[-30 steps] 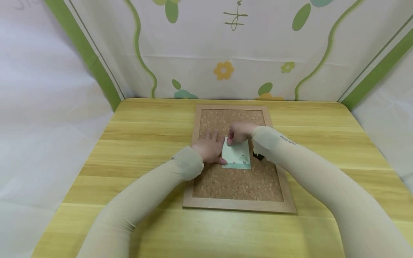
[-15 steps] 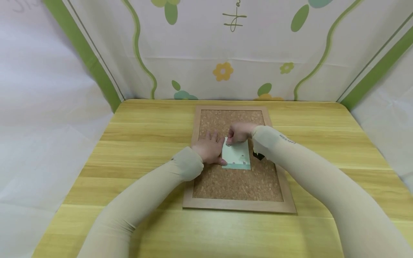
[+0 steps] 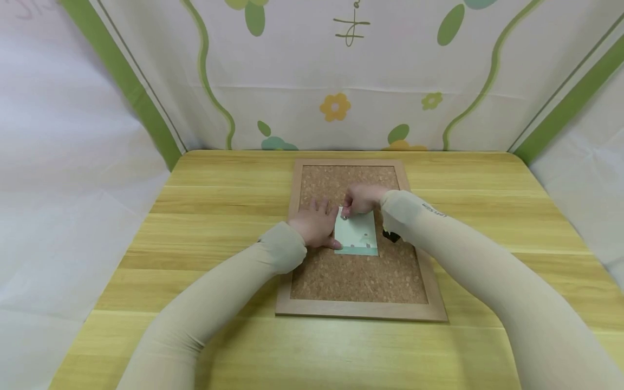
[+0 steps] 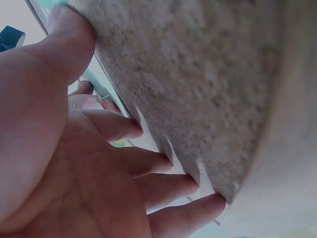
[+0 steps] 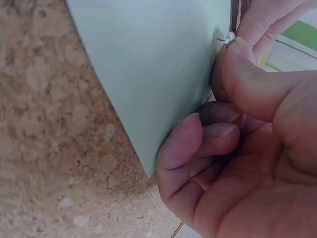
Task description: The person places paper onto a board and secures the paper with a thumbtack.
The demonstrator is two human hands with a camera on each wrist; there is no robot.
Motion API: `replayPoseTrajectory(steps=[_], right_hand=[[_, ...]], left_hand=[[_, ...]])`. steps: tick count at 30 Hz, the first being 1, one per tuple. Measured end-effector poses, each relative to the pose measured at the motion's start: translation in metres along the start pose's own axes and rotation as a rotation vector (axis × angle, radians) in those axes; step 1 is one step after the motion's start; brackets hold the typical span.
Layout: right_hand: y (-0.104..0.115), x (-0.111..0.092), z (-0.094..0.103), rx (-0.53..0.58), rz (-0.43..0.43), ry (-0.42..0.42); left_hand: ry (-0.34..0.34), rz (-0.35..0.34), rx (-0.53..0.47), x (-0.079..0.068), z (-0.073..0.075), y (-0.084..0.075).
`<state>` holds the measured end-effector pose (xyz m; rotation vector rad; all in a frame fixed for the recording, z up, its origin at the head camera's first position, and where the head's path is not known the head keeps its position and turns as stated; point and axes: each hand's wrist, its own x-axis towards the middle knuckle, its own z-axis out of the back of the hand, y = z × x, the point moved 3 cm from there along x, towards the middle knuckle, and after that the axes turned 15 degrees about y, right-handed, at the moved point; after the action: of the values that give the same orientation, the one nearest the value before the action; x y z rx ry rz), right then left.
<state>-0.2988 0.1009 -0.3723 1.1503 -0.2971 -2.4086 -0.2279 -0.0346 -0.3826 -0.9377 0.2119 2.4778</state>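
On the left, the left hand [image 3: 314, 225] is lying flat with its grip released: the fingers are spreading over the framed cork board [image 3: 361, 279], and the thumb is resting on the near left corner of the card [image 3: 357, 233]. The card is lying on the cork just right of that hand, near the middle of the board, which is itself resting on the desk [image 3: 219, 238]. It is showing a pale mint face, a teal band running along its near edge, and small printed figures that are staying too tiny to make out.

At the card's far left part, the pushpin [image 5: 230, 37] is showing a clear, whitish head and a thin dark needle pointing towards the card; whether the tip is touching the paper, I cannot tell. The right hand [image 3: 363, 199] is pinching the pin's head between thumb and forefinger, its other fingers curling in beside the card, so the card is lying directly under this grip. The hand is covering the card's far right part. Farther right, a sleeve [image 3: 455, 244] is partly hiding a dark object [image 3: 391, 236], which is remaining hard to identify.
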Motion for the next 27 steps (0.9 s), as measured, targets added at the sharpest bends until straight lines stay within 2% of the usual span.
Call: replayPoseTrajectory(steps=[16, 20, 27], right_hand=[[0.0006, 0.0026, -0.0001, -0.019, -0.013, -0.012], [0.0026, 0.0040, -0.0025, 0.011, -0.010, -0.017], [-0.0002, 0.0040, -0.0029, 0.043, -0.020, -0.019]], left_hand=[[0.015, -0.010, -0.035, -0.0012, 0.0012, 0.0003], [0.026, -0.015, -0.051, -0.0041, 0.0011, 0.0012], [0.014, -0.018, -0.021, -0.0031, 0.0017, -0.0006]])
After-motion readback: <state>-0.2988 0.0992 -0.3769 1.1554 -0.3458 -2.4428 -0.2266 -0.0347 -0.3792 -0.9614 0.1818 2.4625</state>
